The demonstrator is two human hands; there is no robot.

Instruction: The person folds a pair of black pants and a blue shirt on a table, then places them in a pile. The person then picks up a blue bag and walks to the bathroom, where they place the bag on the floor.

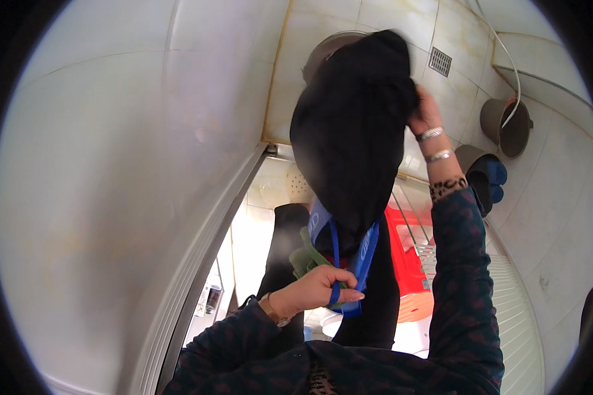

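A large black cloth item (356, 131), seemingly a garment, hangs in front of me, its lower end by a blue and white bag (364, 253). My right hand (425, 113) is closed on the cloth's upper right edge, its fingertips partly hidden behind the fabric. Lower down, my left hand (313, 289) grips the bag's blue strap, which loops over its fingers. Beside that hand is a soft green item (302, 258), partly covered; whether I hold it too cannot be made out. The cloth hides most of the bag's opening.
Behind the cloth, a round basin (319, 56) shows on the tiled floor. A floor drain (440, 61), a brown bucket (494, 122) with a white hose (517, 72) and dark slippers (471, 161) are to the right. Red plastic (405, 270) shows below; a door frame (211, 257) rises left.
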